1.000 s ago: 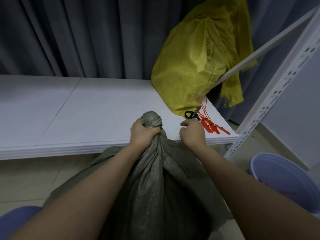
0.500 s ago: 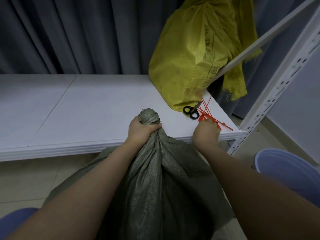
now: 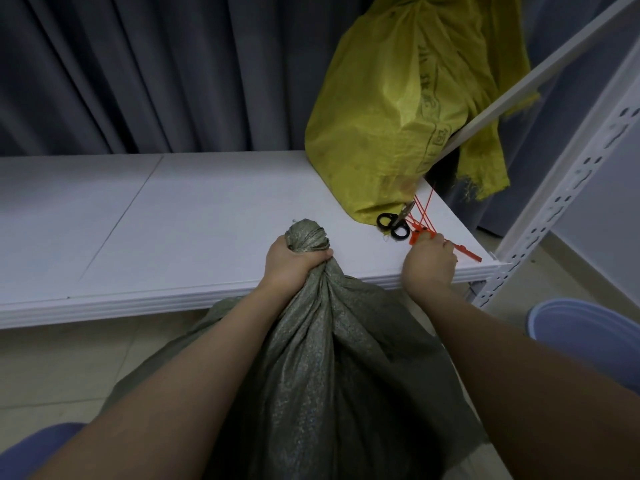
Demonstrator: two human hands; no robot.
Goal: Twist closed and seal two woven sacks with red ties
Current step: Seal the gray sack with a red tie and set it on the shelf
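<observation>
Gripping the twisted neck (image 3: 306, 237) of the grey-green sack (image 3: 329, 358) in your left hand (image 3: 294, 261), fingers wrapped tight round it, you stop the coarse woven cloth from unwinding. The sack stands before the shelf's (image 3: 173, 220) front edge, bunched in long folds. Your right hand (image 3: 429, 268) lies at the near right corner over the red ties (image 3: 424, 220), thin plastic strips with flat tags, probably to take one. Its fingers curl out of sight, so I cannot tell whether it pinches any. Black-handled scissors (image 3: 393, 225) lie just beside them, against the crinkled yellow sack (image 3: 391, 109).
</observation>
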